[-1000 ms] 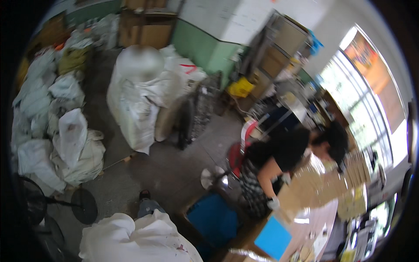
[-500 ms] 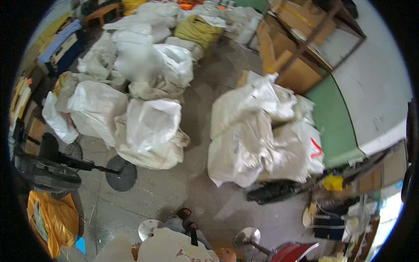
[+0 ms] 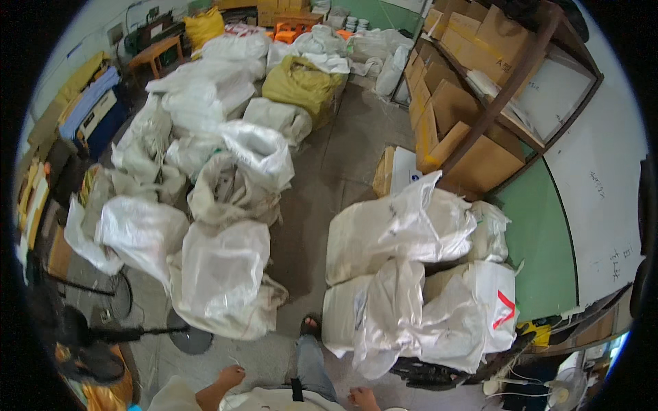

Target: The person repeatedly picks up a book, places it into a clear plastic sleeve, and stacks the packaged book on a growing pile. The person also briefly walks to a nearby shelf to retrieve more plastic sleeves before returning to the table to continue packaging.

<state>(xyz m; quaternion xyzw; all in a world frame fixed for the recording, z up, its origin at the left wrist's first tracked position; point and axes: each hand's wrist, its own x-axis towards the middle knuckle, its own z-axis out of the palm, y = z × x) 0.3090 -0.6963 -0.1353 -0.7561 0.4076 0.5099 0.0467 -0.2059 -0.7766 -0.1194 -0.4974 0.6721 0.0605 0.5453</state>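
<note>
My left hand (image 3: 231, 375) hangs at the lower edge, its fingers loosely curled, with nothing visible in them. My right hand (image 3: 363, 397) is low beside my leg, also loosely closed and seemingly bare. Ahead of the left hand stands a stuffed white sack (image 3: 226, 260) with a beige sack (image 3: 274, 298) around its base. Nearest to the right hand is a crumpled white sack (image 3: 387, 315) at the front of the right-hand pile. Neither hand touches a sack. My foot (image 3: 310, 325) in a dark sandal is stepped forward on the floor between the piles.
A narrow floor aisle (image 3: 319, 198) runs between the sack piles. A black standing fan (image 3: 89, 335) is at the left. Cardboard boxes (image 3: 473, 137) fill a metal-framed rack at the right. Far back lie an olive sack (image 3: 301, 89) and a yellow bag (image 3: 204, 29).
My view has moved forward toward the aisle, and the sacks now sit lower and closer. My left hand has swung forward into fuller view. A foot has stepped ahead.
</note>
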